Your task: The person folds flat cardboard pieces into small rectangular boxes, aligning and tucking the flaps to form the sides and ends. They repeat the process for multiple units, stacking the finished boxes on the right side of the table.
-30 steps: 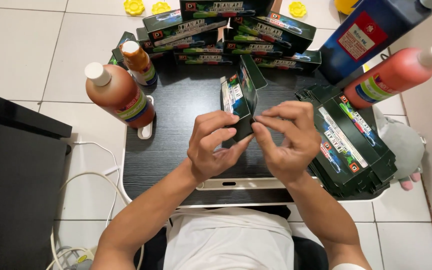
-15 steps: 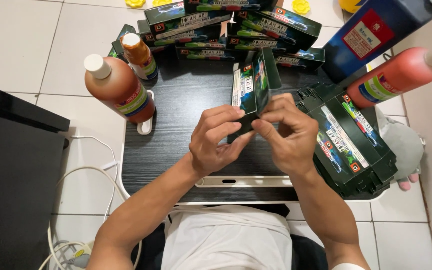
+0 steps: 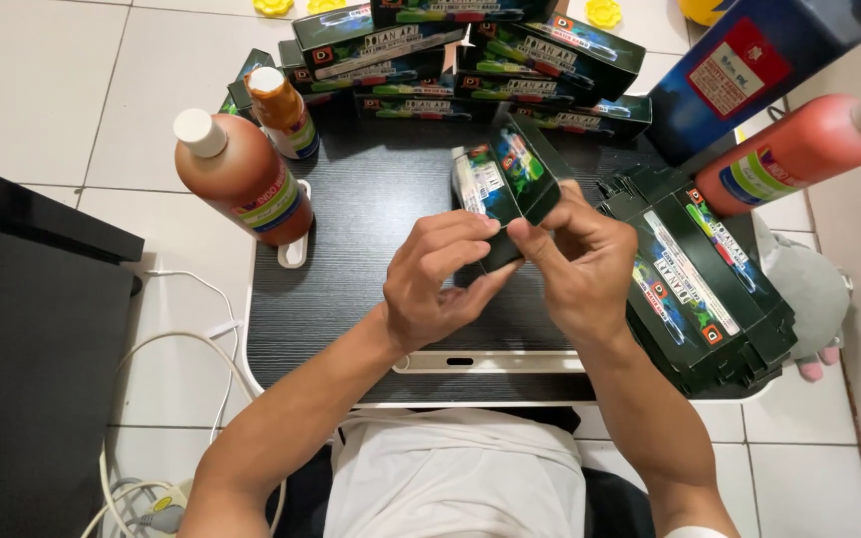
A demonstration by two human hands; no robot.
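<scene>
Both hands hold one small dark green printed carton (image 3: 505, 184) above a low black table (image 3: 361, 239). My left hand (image 3: 440, 279) pinches its near lower end from the left. My right hand (image 3: 580, 264) grips it from the right, thumb and fingers at the bottom flap. The carton's far end points away from me and tilts up. A stack of flat dark green cartons (image 3: 700, 284) lies just right of my right hand on the table.
More green cartons (image 3: 470, 50) are piled at the table's far edge. A big orange bottle (image 3: 241, 179) and a small one (image 3: 281, 110) stand left; a red bottle (image 3: 799, 149) and a blue jug (image 3: 749, 70) stand right. White cables (image 3: 191, 359) lie on the tiled floor by a black panel (image 3: 32, 379).
The carton has been raised and turned a little farther away from me. Both hands have shifted slightly right and kept their grip on it.
</scene>
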